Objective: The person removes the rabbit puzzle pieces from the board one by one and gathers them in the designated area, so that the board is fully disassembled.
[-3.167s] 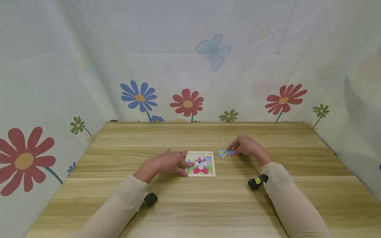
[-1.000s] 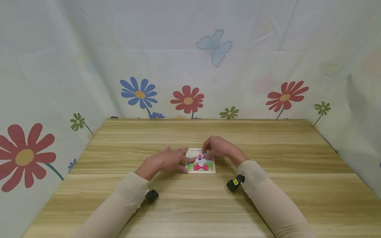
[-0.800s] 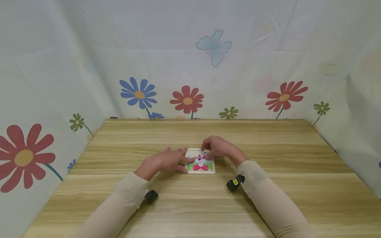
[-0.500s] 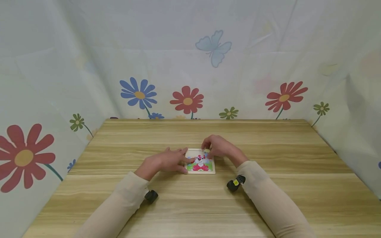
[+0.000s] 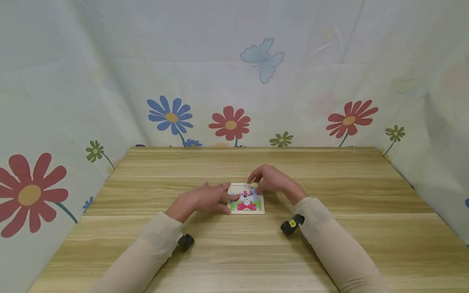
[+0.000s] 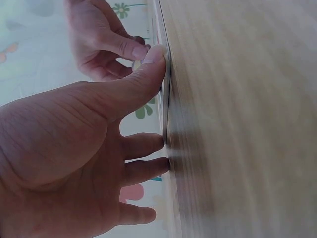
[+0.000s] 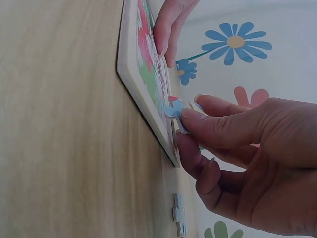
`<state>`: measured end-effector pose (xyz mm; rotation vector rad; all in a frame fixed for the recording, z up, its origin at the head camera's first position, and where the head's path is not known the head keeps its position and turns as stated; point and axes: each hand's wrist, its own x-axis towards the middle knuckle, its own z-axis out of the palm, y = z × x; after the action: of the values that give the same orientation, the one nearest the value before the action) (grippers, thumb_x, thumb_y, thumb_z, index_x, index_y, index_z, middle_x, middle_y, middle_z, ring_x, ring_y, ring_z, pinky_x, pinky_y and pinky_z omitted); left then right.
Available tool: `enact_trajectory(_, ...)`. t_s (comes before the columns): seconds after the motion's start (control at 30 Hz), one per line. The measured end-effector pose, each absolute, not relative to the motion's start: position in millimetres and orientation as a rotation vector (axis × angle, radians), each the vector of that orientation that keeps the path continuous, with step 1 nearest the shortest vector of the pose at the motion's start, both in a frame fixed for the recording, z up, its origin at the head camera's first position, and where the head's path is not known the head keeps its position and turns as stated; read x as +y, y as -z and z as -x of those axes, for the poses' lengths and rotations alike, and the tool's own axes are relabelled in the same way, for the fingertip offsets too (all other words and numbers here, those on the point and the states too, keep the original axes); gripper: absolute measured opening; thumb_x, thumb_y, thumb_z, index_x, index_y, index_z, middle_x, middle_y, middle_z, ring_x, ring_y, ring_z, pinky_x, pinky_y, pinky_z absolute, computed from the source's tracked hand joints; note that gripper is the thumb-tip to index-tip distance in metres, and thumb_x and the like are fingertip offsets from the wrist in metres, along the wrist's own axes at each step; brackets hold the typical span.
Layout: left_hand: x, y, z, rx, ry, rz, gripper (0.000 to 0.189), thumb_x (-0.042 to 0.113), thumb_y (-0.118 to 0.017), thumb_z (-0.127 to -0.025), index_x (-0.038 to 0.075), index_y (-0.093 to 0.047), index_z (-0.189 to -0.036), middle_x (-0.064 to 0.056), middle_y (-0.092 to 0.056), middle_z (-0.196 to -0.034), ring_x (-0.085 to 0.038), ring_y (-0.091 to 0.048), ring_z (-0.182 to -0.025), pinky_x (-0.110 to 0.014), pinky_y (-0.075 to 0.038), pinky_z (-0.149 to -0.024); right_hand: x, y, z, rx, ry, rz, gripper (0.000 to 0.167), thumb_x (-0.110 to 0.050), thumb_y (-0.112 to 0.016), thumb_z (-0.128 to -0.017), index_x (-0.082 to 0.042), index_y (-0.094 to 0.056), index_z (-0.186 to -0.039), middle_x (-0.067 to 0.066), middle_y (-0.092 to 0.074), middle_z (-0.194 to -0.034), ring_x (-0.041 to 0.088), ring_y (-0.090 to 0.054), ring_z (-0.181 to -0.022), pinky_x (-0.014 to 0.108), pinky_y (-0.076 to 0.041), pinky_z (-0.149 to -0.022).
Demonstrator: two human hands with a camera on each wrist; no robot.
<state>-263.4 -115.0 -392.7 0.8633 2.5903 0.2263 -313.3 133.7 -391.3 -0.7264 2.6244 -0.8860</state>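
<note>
A small square jigsaw puzzle tray [image 5: 249, 212] with a pale rim lies on the table, showing a red-and-white cartoon animal on green. My left hand [image 5: 205, 198] rests on its left side, fingers outstretched; the thumb touches the tray's edge in the left wrist view. Over the upper right part of the tray, my right hand [image 5: 272, 179] pinches a blue puzzle piece [image 7: 174, 109] between thumb and fingers. That piece is tilted against the picture, and whether it sits in a gap cannot be told. The tray's upper strip shows bare backing.
Another puzzle piece [image 7: 178, 213] lies on the table beyond the tray in the right wrist view; the right hand hides that spot from the head view. A wood-grain table [image 5: 227, 260] spreads around, with a flowered cloth [image 5: 198, 73] behind and at the sides.
Since the oldest frame, my right hand has moved left from the loose pieces to the tray and now holds one. Lately it only shifts slightly there. My left hand stays put.
</note>
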Motion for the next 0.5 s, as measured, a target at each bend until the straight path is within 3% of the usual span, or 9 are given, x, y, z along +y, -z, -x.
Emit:
enact_trajectory(0.33,-115,395,262,2.589,-0.261,-0.841,0.059,0.045,-0.066,-0.094,0.034,-0.048,-0.149,-0.014,-0.021,-0.164,-0.034,-0.022,-0.149,-0.069,-0.01,-0.114,164,373,314,2.623,1.034,0.751,0.029,-0.001,-0.074,-0.088,-0.004,-0.073,-0.117,0.008,-0.069,-0.115,0.029,-0.058,-0.11,0.045,-0.05,-0.094)
enact_trajectory(0.5,-115,394,262,2.593,-0.264,-0.83,0.06,0.044,-0.068,-0.093,0.034,-0.047,-0.149,-0.013,-0.019,-0.165,-0.032,-0.02,-0.15,-0.067,-0.008,-0.115,192,365,316,2.604,1.107,0.683,0.028,-0.001,-0.073,-0.089,-0.004,-0.072,-0.117,0.013,-0.067,-0.116,0.031,-0.056,-0.106,0.04,-0.053,-0.08)
